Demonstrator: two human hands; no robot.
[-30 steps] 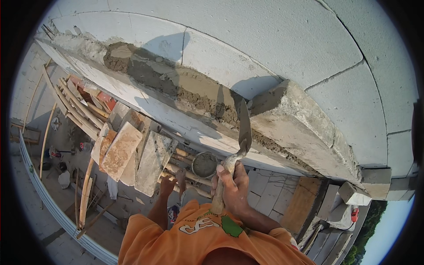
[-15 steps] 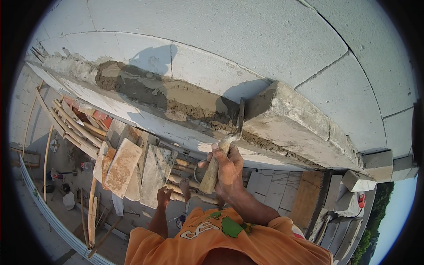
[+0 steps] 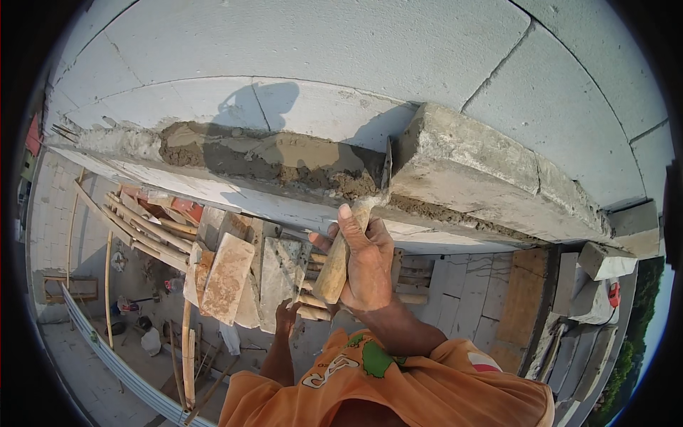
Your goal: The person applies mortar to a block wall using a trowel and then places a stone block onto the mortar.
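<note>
Gripping a wooden-handled trowel (image 3: 356,235), the right hand (image 3: 366,267) sets its blade edge-on into wet mortar (image 3: 284,160) just above, against a grey block (image 3: 484,171). Left hand (image 3: 287,318) hangs below; grip unclear.

Trowel (image 3: 377,192) stands between the mortar bed (image 3: 284,160) on its left and block (image 3: 484,171) on its right.

The steel blade of the wooden-handled trowel (image 3: 386,167) is mostly hidden, edge-on in the gap beside the grey concrete block (image 3: 469,167). The left hand (image 3: 287,317) is partly hidden behind the orange shirt (image 3: 384,388), its grip unclear. Items on the ground far below are too small to identify.
</note>
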